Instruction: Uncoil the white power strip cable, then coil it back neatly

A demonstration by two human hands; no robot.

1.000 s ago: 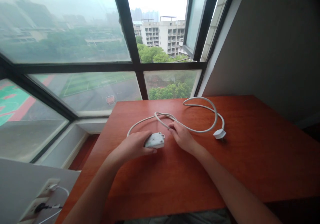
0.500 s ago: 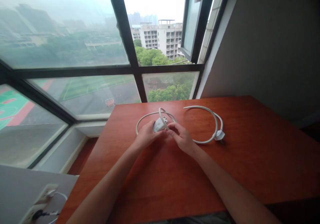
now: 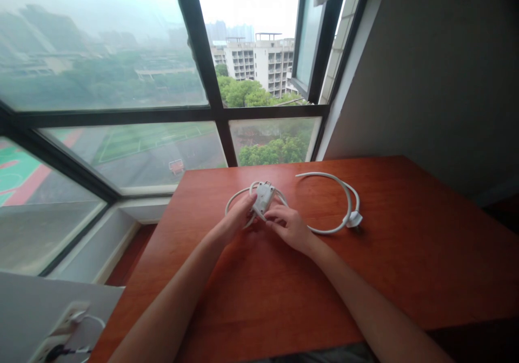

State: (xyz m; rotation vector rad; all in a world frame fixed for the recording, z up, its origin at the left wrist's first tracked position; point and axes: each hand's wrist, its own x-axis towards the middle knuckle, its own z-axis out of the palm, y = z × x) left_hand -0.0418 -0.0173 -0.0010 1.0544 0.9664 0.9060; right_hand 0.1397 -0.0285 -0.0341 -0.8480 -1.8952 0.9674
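Observation:
A white power adapter (image 3: 264,196) stands tilted above the table, its broad face toward me. My left hand (image 3: 239,214) is closed around its left side, the thumb on the near face. A thin white cable (image 3: 232,198) comes off the adapter and loops behind both hands. At the adapter's lower edge, my right hand (image 3: 288,226) pinches a piece of this cable between thumb and fingers; the fingertips are partly hidden. To the right, a thicker white power cord (image 3: 347,190) lies in an open curve, with a white plug (image 3: 354,219) on it.
The reddish-brown wooden table (image 3: 316,292) reaches to a dark-framed window (image 3: 221,114) at the back. On the low wall at left, wall sockets (image 3: 71,319) have plugs and cords in them. A grey wall (image 3: 438,81) rises on the right.
The adapter has been turned more upright, its broad face now showing. The cable strand that crossed in front of it has shifted to its lower edge. The power cord at right stays put.

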